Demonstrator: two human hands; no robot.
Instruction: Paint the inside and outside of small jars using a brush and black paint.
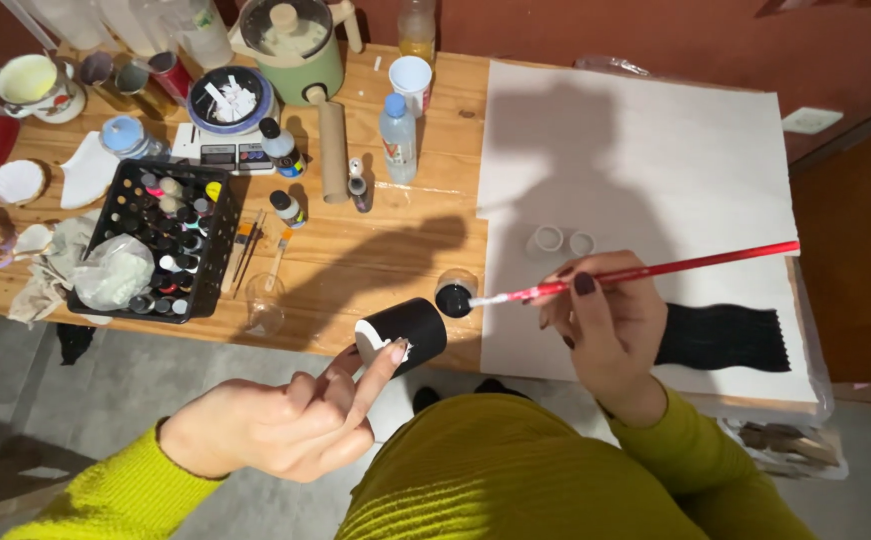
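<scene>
My left hand [291, 425] holds a short tube [406, 332] with a black-painted outside and white inside, fingers pushed into its open end. My right hand [604, 320] grips a long red-handled paintbrush [656, 272]. The brush's bristle tip rests over a small clear cup of black paint [455, 296] at the table's front edge. Both hands hover just in front of the wooden table [376, 250], and yellow-green sleeves cover my arms.
A large white sheet [646, 170] covers the table's right half, with a black painted patch [726, 338] near its front. A black crate of paint bottles [168, 240], a cardboard roll [333, 150], a water bottle [397, 135], a scale, cups and brushes crowd the left.
</scene>
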